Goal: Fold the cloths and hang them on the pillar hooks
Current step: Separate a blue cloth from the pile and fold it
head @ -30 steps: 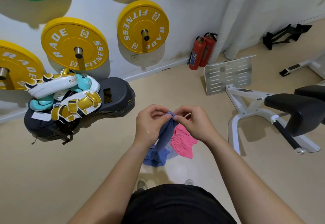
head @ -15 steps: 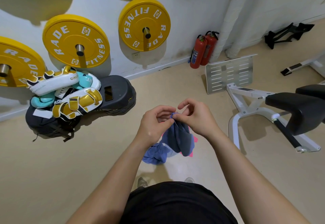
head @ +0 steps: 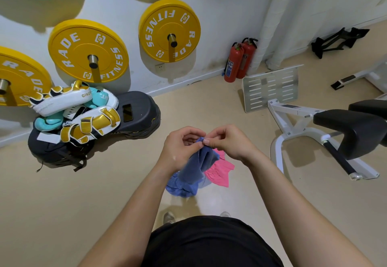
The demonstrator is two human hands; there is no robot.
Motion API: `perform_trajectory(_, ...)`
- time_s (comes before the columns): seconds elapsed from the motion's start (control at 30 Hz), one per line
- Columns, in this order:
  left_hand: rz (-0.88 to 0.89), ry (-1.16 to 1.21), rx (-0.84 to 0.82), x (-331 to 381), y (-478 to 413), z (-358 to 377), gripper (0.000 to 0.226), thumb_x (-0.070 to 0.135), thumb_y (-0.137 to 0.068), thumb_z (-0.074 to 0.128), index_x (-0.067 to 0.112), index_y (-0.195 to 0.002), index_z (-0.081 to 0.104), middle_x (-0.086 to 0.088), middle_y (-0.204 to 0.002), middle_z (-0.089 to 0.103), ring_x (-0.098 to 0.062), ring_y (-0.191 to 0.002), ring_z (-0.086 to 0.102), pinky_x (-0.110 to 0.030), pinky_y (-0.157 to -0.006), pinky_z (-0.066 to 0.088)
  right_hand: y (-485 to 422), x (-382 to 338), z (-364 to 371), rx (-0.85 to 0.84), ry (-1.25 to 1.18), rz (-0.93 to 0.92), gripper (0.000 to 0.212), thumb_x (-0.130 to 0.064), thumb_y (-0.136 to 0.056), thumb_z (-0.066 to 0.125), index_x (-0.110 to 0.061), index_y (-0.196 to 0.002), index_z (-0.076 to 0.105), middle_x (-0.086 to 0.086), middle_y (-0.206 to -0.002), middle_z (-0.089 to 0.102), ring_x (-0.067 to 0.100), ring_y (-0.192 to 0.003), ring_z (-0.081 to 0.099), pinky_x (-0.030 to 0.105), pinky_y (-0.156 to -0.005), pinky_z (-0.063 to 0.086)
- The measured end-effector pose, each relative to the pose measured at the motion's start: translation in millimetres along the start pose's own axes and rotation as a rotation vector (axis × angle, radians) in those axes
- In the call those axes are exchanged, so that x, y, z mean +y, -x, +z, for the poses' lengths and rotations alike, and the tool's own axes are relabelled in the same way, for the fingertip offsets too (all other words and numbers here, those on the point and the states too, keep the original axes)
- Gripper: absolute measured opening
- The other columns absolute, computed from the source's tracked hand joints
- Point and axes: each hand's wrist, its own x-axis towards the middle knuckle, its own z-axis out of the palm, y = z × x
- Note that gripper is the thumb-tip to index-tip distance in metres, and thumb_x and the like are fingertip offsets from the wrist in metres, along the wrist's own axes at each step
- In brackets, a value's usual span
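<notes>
A blue cloth (head: 196, 166) hangs in front of me, bunched and drooping toward the floor. My left hand (head: 180, 147) and my right hand (head: 228, 143) meet at its top edge, and each pinches the fabric between thumb and fingers. A pink cloth (head: 219, 171) shows below my right hand, partly hidden behind the blue one; whether it is held or lies on the floor I cannot tell. No pillar hooks are in view.
Yellow weight plates (head: 169, 30) hang on the white wall. Boxing pads (head: 83, 117) are piled on a black bag at the left. Two red fire extinguishers (head: 238, 61) stand by a white pillar (head: 272, 21). A white-framed black bench (head: 351, 128) stands at the right.
Both hands stayed together at the cloth's top edge, shifting their pinch. The blue cloth swung across the pink one, then the pink cloth showed again at the right.
</notes>
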Motion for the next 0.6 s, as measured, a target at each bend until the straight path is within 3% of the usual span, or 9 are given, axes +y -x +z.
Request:
perform_trajectory(0.17,0.007,0.011,-0.003,5,3,-7,0.024,-0.007,-0.082,0.07,0.014,-0.094,0.073,0.008,-0.085,0.074,-0.008,-0.086,0.068,-0.022,-0.083,0.055,3,0,-11,-0.126,0.064,-0.087,0.023,-0.007,-0.088,0.066,-0.028,-0.087,0.074,-0.008,-0.079,0.071,0.005,-0.076,0.061,0.017,-0.072,0.049)
perform_trajectory(0.3,0.04,-0.023,-0.018,10,2,-13,0.024,-0.009,-0.082,0.069,0.011,-0.094,0.072,0.005,-0.087,0.074,-0.007,-0.084,0.067,-0.02,-0.082,0.053,-1,4,-8,-0.132,0.309,-0.127,0.017,-0.016,-0.082,0.074,-0.032,-0.077,0.069,-0.011,-0.089,0.063,0.009,-0.079,0.058,0.018,-0.071,0.046)
perform_trajectory(0.5,0.041,-0.016,0.03,15,1,-29,0.023,-0.011,-0.082,0.068,0.009,-0.094,0.071,-0.003,-0.088,0.077,-0.02,-0.091,0.069,-0.027,-0.083,0.056,-6,13,-9,-0.169,0.268,-0.085,0.015,-0.014,-0.084,0.074,-0.024,-0.077,0.065,-0.007,-0.071,0.065,0.008,-0.066,0.058,0.027,-0.067,0.049)
perform_trajectory(0.6,0.048,-0.005,0.055,17,0,-38,0.024,-0.011,-0.083,0.068,0.011,-0.093,0.07,-0.005,-0.089,0.077,-0.018,-0.091,0.07,-0.028,-0.086,0.056,-9,15,-7,-0.161,0.316,-0.054,0.019,-0.01,-0.078,0.068,-0.028,-0.073,0.064,-0.01,-0.063,0.062,0.009,-0.06,0.054,0.03,-0.064,0.048)
